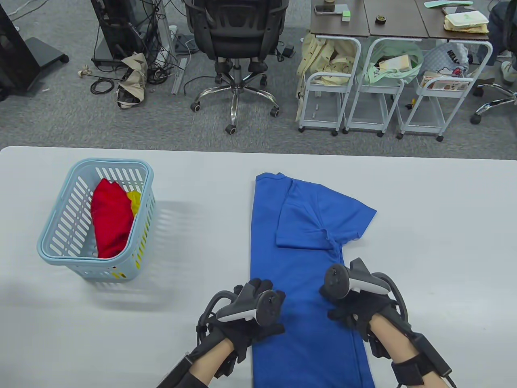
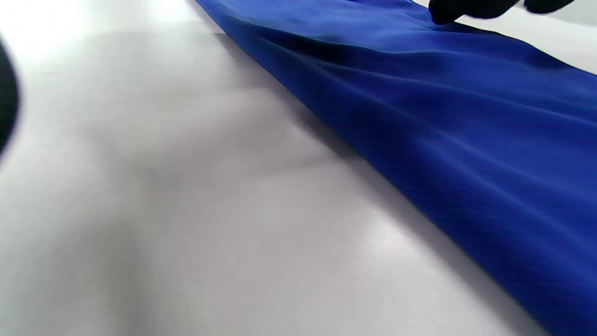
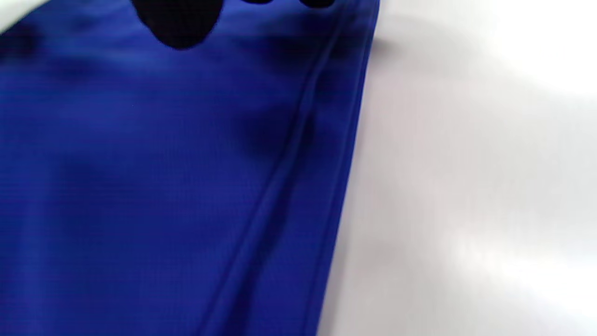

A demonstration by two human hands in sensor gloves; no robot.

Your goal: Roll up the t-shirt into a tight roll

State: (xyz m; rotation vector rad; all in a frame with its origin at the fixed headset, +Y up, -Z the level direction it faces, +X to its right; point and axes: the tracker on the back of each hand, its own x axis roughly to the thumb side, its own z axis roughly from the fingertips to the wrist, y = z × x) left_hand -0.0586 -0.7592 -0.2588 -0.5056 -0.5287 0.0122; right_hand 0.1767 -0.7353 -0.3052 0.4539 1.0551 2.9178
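A blue t-shirt [image 1: 303, 242] lies on the white table [image 1: 424, 242], folded lengthwise into a long strip that runs from the middle to the near edge. One sleeve [image 1: 323, 218] is folded over its upper part. My left hand [image 1: 262, 289] rests on the strip's left edge, with its fingertips [image 2: 447, 11] touching the cloth [image 2: 443, 116]. My right hand [image 1: 351, 309] lies on the strip's right side, near the seam [image 3: 289, 163], and its fingertips [image 3: 177, 23] sit on the fabric. Neither hand visibly pinches the cloth. The trackers hide most of the fingers.
A light blue plastic basket [image 1: 60, 226] stands at the left of the table with a red garment [image 1: 111, 218] and a yellow one [image 1: 135, 202] inside. Bare tabletop [image 2: 186, 210] lies left and right of the shirt. An office chair [image 1: 238, 36] and carts stand beyond the far edge.
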